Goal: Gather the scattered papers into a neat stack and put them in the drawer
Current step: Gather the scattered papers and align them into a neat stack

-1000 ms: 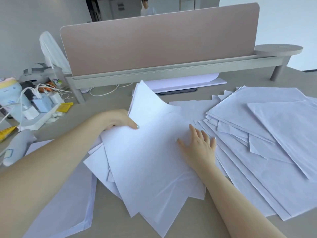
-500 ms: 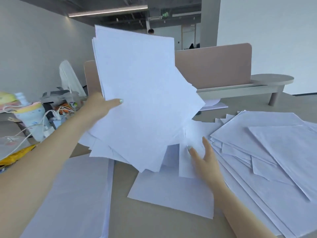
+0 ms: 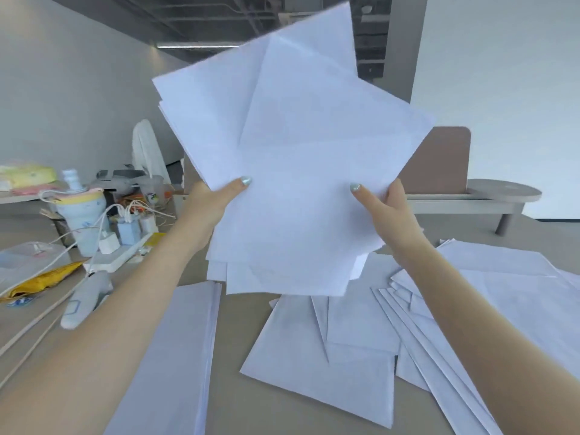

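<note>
A loose bundle of white papers [image 3: 292, 171] is held upright in the air above the desk, its sheets fanned and misaligned. My left hand [image 3: 213, 202] grips its left edge, thumb on the front. My right hand [image 3: 386, 208] grips its right edge the same way. More scattered white papers [image 3: 345, 356] lie flat on the desk below and to the right. A neater stack of papers [image 3: 175, 356] lies flat at the lower left. No drawer is in view.
The beige desk [image 3: 251, 403] carries clutter at the left: a pastel bottle [image 3: 82, 218], a power strip with chargers and cables [image 3: 122, 246], a yellow packet [image 3: 40, 281], a white handheld device [image 3: 84, 302]. A pink divider panel [image 3: 439, 161] stands behind.
The bundle has risen from the desk to in front of my face. My right hand left the papers on the desk and took hold of the bundle's right edge.
</note>
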`<state>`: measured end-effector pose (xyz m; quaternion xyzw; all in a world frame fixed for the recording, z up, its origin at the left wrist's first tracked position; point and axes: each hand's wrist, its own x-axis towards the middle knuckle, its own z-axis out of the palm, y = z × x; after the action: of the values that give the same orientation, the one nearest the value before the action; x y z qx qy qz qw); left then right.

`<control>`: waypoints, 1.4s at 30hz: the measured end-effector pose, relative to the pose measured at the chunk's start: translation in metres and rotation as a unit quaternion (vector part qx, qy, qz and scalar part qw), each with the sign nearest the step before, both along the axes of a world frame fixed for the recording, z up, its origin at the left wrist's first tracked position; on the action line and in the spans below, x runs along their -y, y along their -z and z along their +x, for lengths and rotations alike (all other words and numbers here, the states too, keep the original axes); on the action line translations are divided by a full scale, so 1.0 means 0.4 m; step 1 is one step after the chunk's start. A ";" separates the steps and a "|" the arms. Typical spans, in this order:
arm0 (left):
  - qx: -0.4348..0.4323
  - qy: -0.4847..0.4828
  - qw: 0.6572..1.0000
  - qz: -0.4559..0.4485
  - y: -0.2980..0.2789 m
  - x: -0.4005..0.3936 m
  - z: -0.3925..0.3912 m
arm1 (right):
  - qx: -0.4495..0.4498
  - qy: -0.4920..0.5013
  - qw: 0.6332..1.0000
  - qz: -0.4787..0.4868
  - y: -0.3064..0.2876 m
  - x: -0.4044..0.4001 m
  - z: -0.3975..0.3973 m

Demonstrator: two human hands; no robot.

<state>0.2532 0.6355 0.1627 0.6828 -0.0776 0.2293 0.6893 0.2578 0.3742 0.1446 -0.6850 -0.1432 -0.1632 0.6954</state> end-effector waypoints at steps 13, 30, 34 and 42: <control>-0.076 -0.016 0.996 0.032 0.108 0.008 -0.010 | -0.104 0.149 0.982 -0.043 0.205 0.063 0.037; -0.071 0.033 0.997 0.023 0.098 -0.029 -0.028 | -0.106 0.146 0.974 -0.140 0.138 0.127 0.032; -0.096 0.031 0.991 0.091 0.110 -0.039 -0.028 | -0.024 0.087 0.955 -0.282 -0.007 0.114 0.013; -0.080 0.059 0.989 0.113 0.103 -0.012 -0.046 | 0.039 0.033 0.888 -0.457 -0.136 0.033 -0.046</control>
<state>0.2349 0.6403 0.1214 0.7665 -0.0873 0.1229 0.6243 0.2392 0.3608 0.1990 -0.9245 -0.2064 -0.1288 0.2934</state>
